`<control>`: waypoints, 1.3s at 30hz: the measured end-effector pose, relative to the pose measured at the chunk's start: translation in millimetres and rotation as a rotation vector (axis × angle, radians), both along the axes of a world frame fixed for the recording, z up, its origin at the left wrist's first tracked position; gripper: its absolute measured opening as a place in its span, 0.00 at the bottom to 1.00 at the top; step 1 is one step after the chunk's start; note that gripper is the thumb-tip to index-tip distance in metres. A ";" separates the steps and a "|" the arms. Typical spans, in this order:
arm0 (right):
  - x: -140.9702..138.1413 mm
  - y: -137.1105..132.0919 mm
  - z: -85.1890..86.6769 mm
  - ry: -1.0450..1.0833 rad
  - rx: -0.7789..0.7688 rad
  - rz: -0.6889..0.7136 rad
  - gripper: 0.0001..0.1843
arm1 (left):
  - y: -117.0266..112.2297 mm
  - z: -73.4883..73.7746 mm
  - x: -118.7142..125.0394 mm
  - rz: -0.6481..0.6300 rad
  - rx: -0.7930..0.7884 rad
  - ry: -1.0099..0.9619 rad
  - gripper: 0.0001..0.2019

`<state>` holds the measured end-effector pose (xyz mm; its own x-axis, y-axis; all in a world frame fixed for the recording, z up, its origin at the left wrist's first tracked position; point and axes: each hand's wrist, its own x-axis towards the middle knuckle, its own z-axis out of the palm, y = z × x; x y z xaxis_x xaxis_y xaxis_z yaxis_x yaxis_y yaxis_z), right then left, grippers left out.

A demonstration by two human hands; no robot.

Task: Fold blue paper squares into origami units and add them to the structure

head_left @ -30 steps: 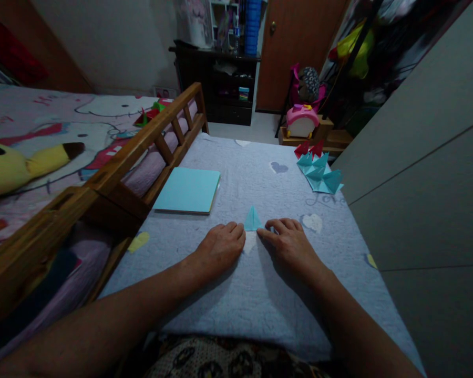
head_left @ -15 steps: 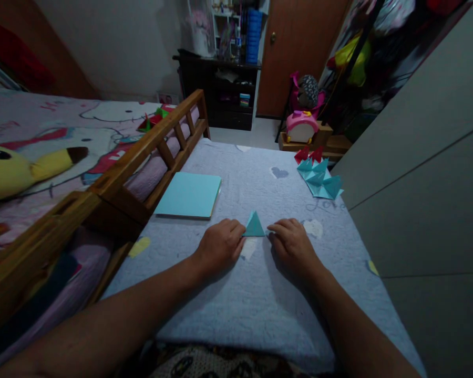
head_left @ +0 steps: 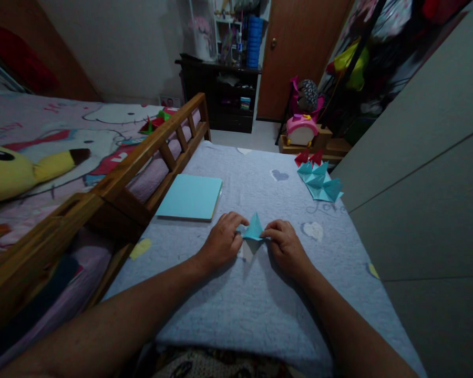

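A small folded turquoise paper (head_left: 254,229) stands as a triangle over the bed sheet, its point toward the far side and its lower edge slightly lifted. My right hand (head_left: 286,241) pinches its right corner between thumb and forefinger. At the left corner is my left hand (head_left: 225,239), with thumb and forefinger spread apart beside the paper; whether the thumb tip touches it I cannot tell. A stack of square turquoise paper (head_left: 191,197) lies beyond my left hand. Farther off to the right sit several folded turquoise paper pieces (head_left: 321,182) and red ones (head_left: 308,157).
A wooden bed rail (head_left: 153,142) runs along the left side, with a yellow plush toy (head_left: 8,173) beyond it. A pale cabinet (head_left: 429,173) borders the right. At the back are a dark shelf unit (head_left: 220,113) and a pink toy case (head_left: 301,130).
My right hand has moved left and taken hold of the paper's right corner. The left fingers have spread apart from their pinch. The paper has tilted and its lower edge has lifted.
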<state>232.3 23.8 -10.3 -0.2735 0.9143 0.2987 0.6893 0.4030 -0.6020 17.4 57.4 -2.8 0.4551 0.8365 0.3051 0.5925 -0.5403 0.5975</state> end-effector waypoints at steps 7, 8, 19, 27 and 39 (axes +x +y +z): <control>-1.5 -0.2 2.8 -0.054 0.005 0.025 0.14 | 5.6 -0.7 4.0 0.024 -0.039 -0.001 0.12; -2.0 -0.4 3.0 -0.057 0.001 0.026 0.14 | 5.8 -0.6 4.6 0.018 -0.046 -0.001 0.09; -5.1 -0.8 2.8 0.021 0.015 -0.026 0.10 | 4.6 1.2 5.1 -0.057 -0.003 0.000 0.05; -5.1 7.8 -5.9 -0.116 0.010 -0.046 0.06 | 4.7 -0.4 6.9 -0.023 0.010 -0.030 0.04; -10.9 5.1 4.1 0.248 0.022 -0.127 0.06 | 9.6 -4.0 12.0 -0.049 -0.222 -0.308 0.04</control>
